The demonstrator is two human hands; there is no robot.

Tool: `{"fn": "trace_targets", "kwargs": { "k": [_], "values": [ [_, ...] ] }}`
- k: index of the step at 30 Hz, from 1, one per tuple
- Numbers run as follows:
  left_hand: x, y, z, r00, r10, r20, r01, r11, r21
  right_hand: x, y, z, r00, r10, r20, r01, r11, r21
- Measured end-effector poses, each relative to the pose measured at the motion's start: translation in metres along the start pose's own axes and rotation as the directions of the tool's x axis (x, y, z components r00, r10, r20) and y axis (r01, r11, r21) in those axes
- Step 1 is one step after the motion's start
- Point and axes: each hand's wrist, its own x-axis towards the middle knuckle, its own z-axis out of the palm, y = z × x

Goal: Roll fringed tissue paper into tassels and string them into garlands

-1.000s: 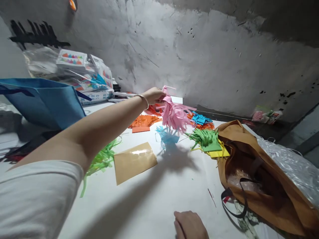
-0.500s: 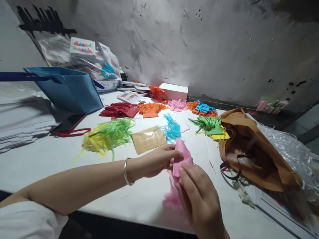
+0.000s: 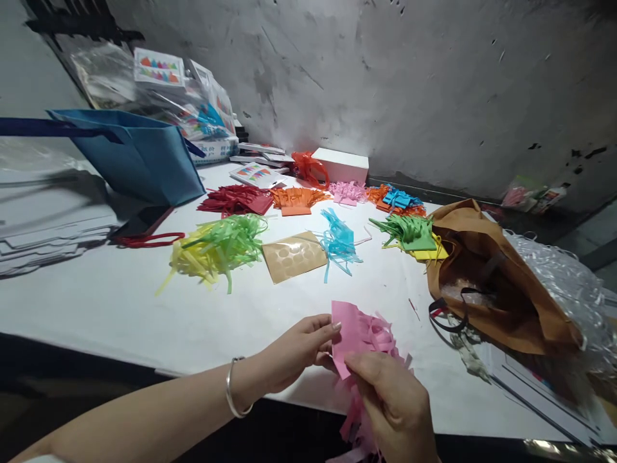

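Pinched between my two hands is a pink paper tassel fringe (image 3: 343, 335), its solid band upright at the left and its cut strips hanging right and down. My left hand (image 3: 303, 347), with a silver bangle on the wrist, grips the upper edge of the band between thumb and fingers. Lower down, my right hand (image 3: 393, 399) closes on the band near its bottom corner. Past my hands lie a tan sheet of clear round stickers (image 3: 295, 256) and a light blue fringe (image 3: 340, 238).
Yellow-green shreds (image 3: 216, 247), a dark red fringe (image 3: 236, 200), an orange fringe (image 3: 296, 200) and a green fringe (image 3: 409, 231) lie across the white table (image 3: 202, 321). A blue bag (image 3: 139, 161) stands left; an open brown bag (image 3: 501, 302) slumps right.
Both hands have come down toward the table's front edge with the pink fringe. Its band is now opened out flatter, and its strips spread to the right.
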Motion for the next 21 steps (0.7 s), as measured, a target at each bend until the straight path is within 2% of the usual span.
{"fn": "trace_targets", "kwargs": {
  "k": [2, 4, 7, 9, 11, 14, 18, 21],
  "values": [
    [-0.004, -0.008, 0.004, 0.999, 0.037, -0.011, -0.037, 0.999, -0.008, 0.0, 0.003, 0.003, 0.987, 0.159, -0.039, -0.155, 0.984, 0.088],
    [-0.007, -0.016, 0.008, 0.993, 0.119, 0.004, -0.119, 0.992, 0.051, 0.002, 0.006, 0.007, 0.932, 0.356, -0.074, -0.338, 0.923, 0.184],
    [-0.009, -0.026, 0.013, 0.962, 0.27, 0.05, -0.274, 0.945, 0.177, 0.008, 0.009, 0.015, 0.772, 0.631, -0.077, -0.566, 0.737, 0.369],
    [-0.008, -0.03, 0.014, 0.941, 0.334, 0.062, -0.338, 0.905, 0.256, 0.012, 0.01, 0.02, 0.682, 0.731, -0.029, -0.631, 0.608, 0.481],
    [-0.005, -0.033, 0.014, 0.923, 0.379, 0.063, -0.377, 0.865, 0.332, 0.014, 0.011, 0.025, 0.633, 0.774, 0.027, -0.65, 0.512, 0.562],
    [-0.002, -0.035, 0.01, 0.896, 0.435, 0.089, -0.426, 0.788, 0.443, 0.013, 0.014, 0.028, 0.586, 0.808, 0.062, -0.64, 0.415, 0.647],
    [0.002, -0.037, 0.004, 0.852, 0.494, 0.172, -0.489, 0.636, 0.597, 0.013, 0.016, 0.03, 0.553, 0.828, 0.09, -0.621, 0.338, 0.707],
    [0.004, -0.035, 0.003, 0.849, 0.493, 0.189, -0.48, 0.572, 0.665, 0.017, 0.013, 0.031, 0.541, 0.836, 0.093, -0.63, 0.33, 0.703]
  ]
}}
